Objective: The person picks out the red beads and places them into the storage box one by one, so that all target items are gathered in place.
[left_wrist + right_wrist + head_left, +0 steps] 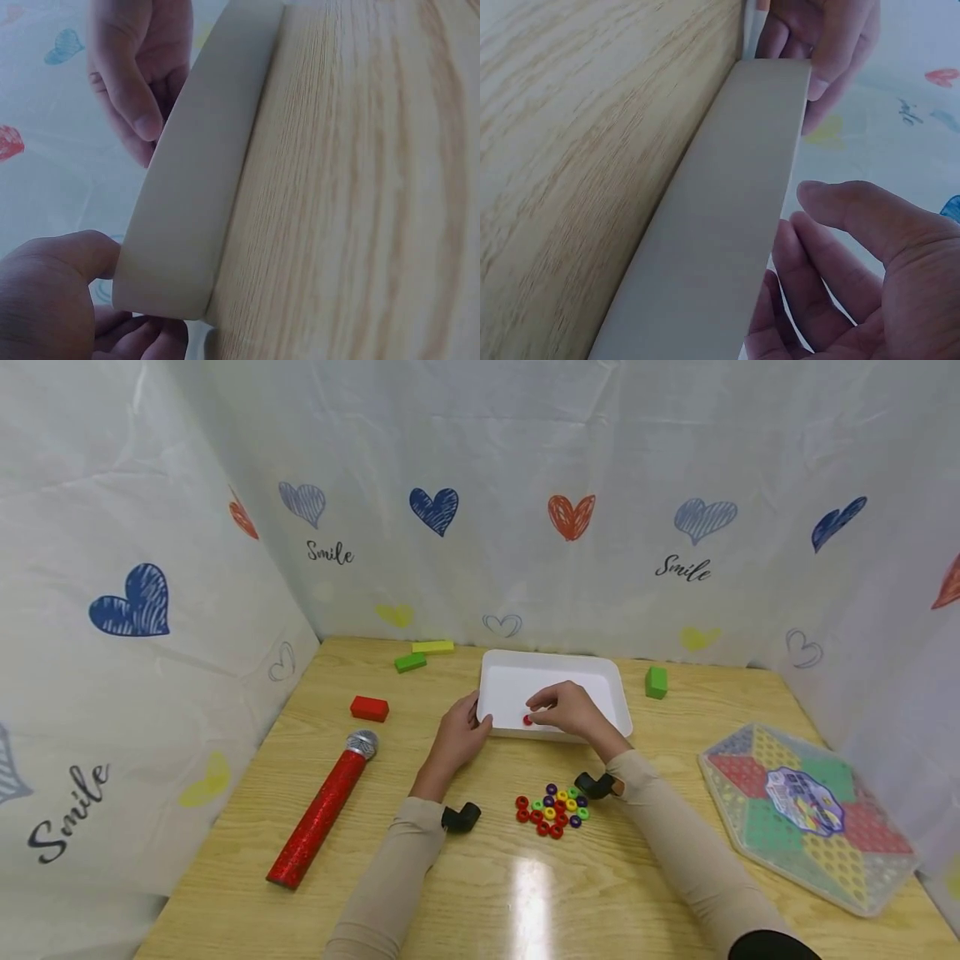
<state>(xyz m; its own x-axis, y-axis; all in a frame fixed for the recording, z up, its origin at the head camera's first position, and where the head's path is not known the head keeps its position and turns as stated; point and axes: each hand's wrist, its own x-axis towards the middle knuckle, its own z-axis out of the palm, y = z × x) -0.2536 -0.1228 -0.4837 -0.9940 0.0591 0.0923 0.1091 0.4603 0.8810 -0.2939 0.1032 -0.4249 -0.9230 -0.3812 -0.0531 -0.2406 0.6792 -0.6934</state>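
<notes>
A white rectangular tray (551,667) stands on the table in the head view. My left hand (460,737) grips its near left corner, the thumb at the rim and the fingers along the outer side. Over the tray's near part hovers my right hand (573,710), its fingers bent and the thumb apart from them in the right wrist view. A small red ring bead (527,720) is in the tray by the right fingertips; the tray's wall hides it in both wrist views. Several ring beads (550,813) in red, yellow, green and purple lie loose in front of the tray.
At the left lie a red glittery microphone (318,817) and a red block (370,708). Green (410,662) and yellow (432,647) blocks lie behind. Right of the tray is a green block (656,682), then a hexagonal coloured case (810,814). Printed curtains enclose the table.
</notes>
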